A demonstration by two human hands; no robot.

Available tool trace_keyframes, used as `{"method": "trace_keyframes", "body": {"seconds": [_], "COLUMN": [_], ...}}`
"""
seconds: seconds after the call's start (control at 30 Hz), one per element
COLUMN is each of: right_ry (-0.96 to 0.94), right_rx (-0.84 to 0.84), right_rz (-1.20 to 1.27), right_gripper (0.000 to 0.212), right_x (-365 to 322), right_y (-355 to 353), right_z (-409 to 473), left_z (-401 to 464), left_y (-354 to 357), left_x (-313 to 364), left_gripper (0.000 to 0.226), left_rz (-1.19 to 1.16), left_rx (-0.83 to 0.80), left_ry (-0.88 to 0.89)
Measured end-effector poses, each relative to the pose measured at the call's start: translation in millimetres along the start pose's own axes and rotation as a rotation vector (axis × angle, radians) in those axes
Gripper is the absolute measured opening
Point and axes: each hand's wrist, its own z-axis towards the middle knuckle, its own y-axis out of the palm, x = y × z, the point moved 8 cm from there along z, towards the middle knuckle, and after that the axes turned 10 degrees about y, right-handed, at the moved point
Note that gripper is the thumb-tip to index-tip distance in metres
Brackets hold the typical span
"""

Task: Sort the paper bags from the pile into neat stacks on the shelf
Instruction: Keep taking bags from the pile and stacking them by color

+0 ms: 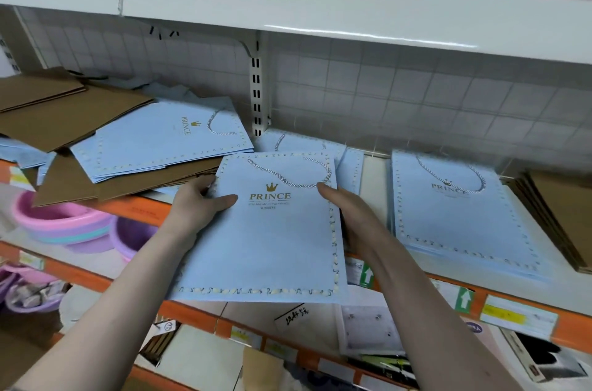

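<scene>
You hold one bag (266, 230) over the shelf's (371, 172) front edge; the pile (105, 140) lies left, a neat stack (458, 214) right.

Pale blue bag (272, 230) with gold crown print, cream dotted border; brown bags (64, 115).

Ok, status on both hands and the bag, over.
Left hand and right hand grip the blue bag. Bag above shelf edge. Neat blue stack right, unobstructed.

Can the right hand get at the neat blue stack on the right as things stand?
Probably not yet: the right hand grips the held blue bag along its right edge, together with the left hand. The neat blue stack lies just beside it, with nothing between; once freed, the reach looks open.
</scene>
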Motion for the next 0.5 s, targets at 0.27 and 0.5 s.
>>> {"method": "trace_keyframes", "body": {"seconds": [0.27,0.5], "right_ry": [0.03,0.03], "right_rx": [-0.016,0.163], "right_rz": [0.027,-0.079], "right_gripper": [0.028,0.036], "right_x": [2.2,-4.8], "right_y": [9.3,-4.3], "right_z": [-18.3,-21.0], "left_z": [-21.7,-17.9], "left_y": [-4.2,5.0], "left_x": [12.7,20.2], "left_gripper": [0.028,0.023], "left_rz": [-0.002,0.028], "left_rx": [0.065,0.081], "left_ry": [0.035,0.038]}}
